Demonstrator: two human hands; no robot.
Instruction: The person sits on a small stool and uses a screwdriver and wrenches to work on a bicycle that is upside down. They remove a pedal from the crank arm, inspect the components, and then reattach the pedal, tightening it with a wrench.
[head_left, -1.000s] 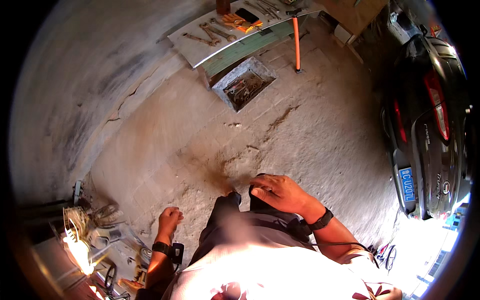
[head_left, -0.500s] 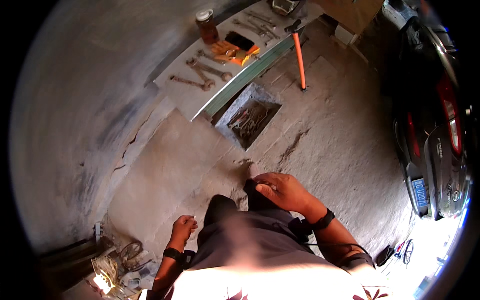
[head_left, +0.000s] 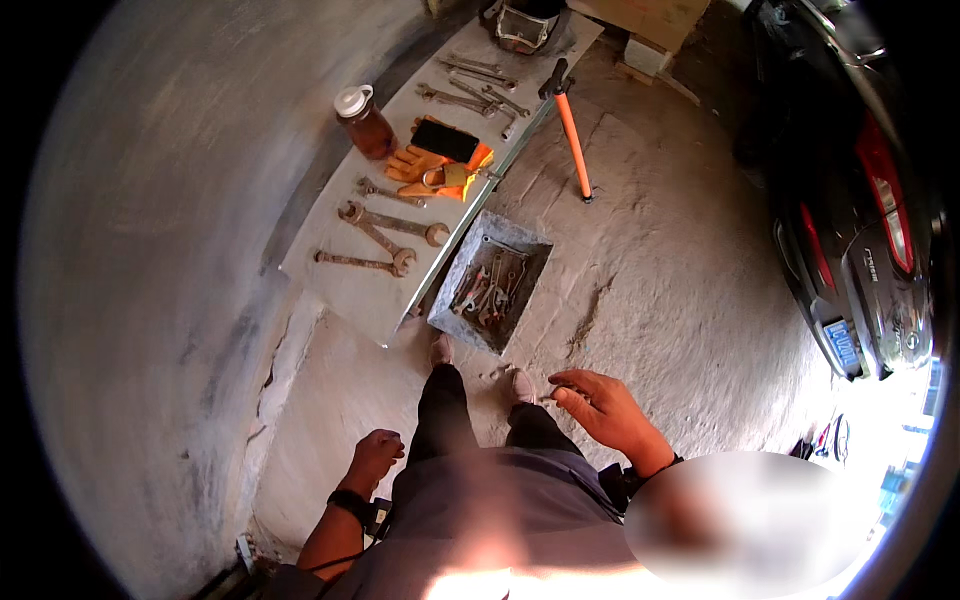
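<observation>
Two hands: left hand (head_left: 376, 457), fingers curled in; right hand (head_left: 608, 410), fingers bent, thumb near index; can't tell if either pinches anything.
Tool box (head_left: 467, 329): grey, on the floor, ahead-left of my right fingers, not touching.
Loose tools (head_left: 490, 300): heaped inside it.
Wrenches (head_left: 400, 224): on the surface (head_left: 380, 302), ahead-left of the right fingers.
Shoes (head_left: 442, 349): looks like lining up at the box; I'd plant both before bending.
Pick: I'd spread fingers over one exposed shank, pinch mid-length, lift straight.
</observation>
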